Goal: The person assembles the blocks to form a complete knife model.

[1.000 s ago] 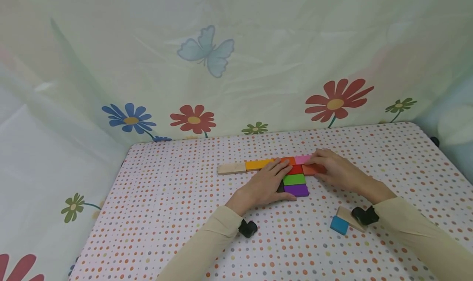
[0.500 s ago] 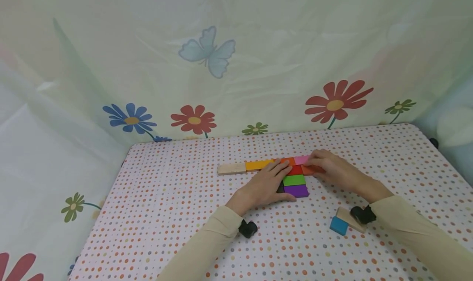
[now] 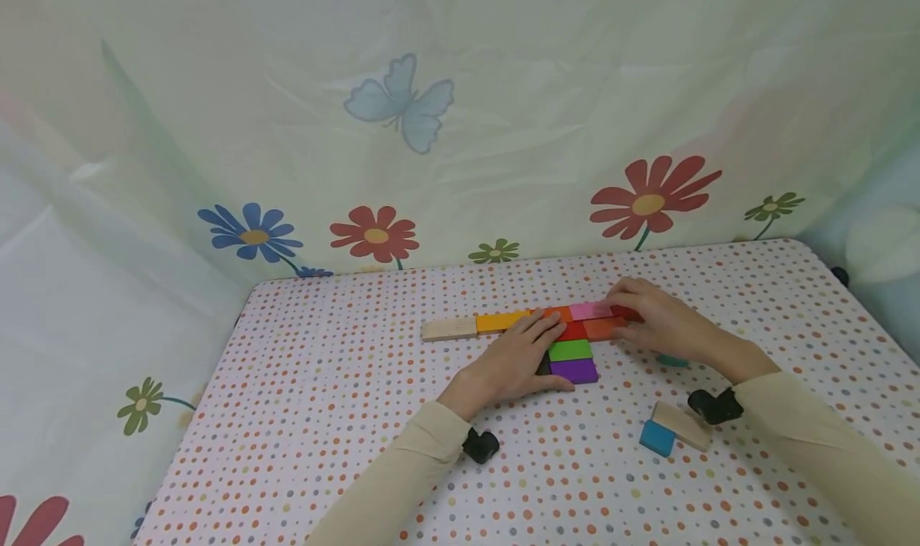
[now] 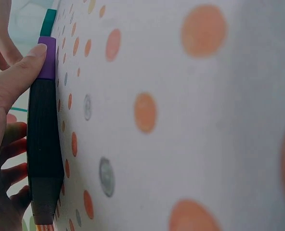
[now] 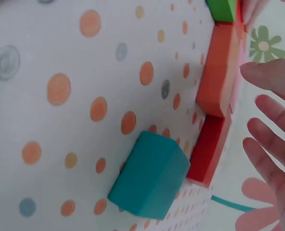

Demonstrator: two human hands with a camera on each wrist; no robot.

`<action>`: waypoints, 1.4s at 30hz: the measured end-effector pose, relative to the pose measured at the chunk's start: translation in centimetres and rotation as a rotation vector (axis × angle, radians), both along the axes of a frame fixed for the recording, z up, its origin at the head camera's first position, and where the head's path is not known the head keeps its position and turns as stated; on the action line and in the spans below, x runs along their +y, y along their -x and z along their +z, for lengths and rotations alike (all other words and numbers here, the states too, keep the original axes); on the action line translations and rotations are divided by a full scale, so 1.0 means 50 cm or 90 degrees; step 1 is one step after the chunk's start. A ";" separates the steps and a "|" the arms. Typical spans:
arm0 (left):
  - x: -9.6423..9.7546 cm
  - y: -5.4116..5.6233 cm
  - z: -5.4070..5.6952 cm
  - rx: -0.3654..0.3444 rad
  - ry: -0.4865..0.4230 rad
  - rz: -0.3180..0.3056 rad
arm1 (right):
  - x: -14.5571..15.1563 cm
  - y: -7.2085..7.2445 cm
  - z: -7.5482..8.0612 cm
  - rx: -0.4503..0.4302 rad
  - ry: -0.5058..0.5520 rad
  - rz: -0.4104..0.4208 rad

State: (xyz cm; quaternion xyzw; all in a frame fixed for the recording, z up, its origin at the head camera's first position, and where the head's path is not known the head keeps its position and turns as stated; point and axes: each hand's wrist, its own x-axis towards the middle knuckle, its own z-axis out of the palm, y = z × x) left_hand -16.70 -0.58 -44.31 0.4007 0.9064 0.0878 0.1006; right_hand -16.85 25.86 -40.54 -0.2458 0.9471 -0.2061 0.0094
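Note:
Flat coloured blocks lie joined in a row with a stem below. My left hand (image 3: 513,362) rests over the middle of them with fingers spread. Its thumb touches the purple block (image 4: 47,57), beside a black block (image 4: 45,130). My right hand (image 3: 661,320) hovers over the row's right end, near the pink block (image 3: 585,310) and the orange-red block (image 5: 218,70). A dark red block (image 5: 210,151) touches that block's end. In the right wrist view the fingers are loosely extended, holding nothing. Closest to that camera lies a loose teal block (image 5: 152,175). Part of the stem is hidden by my left hand.
A plain wood block (image 3: 449,329) and a yellow block (image 3: 501,322) form the row's left end. The green block (image 3: 570,350) is in the stem. A blue block (image 3: 657,437) and a wooden block (image 3: 683,426) lie nearer me, on the dotted cloth (image 3: 331,418).
My right hand has come off the orange-red block and shifted up and right. The dark red block and the teal block have come into sight. My left hand stays in place.

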 end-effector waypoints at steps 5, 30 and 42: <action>0.000 0.000 0.002 -0.004 -0.007 -0.001 | 0.016 -0.013 0.010 0.011 -0.004 0.011; -0.005 0.000 -0.004 -0.014 -0.020 0.003 | 0.115 -0.198 -0.055 -0.158 0.035 0.047; -0.003 -0.002 -0.002 -0.014 -0.020 -0.005 | 0.085 -0.167 -0.014 -0.069 0.001 0.027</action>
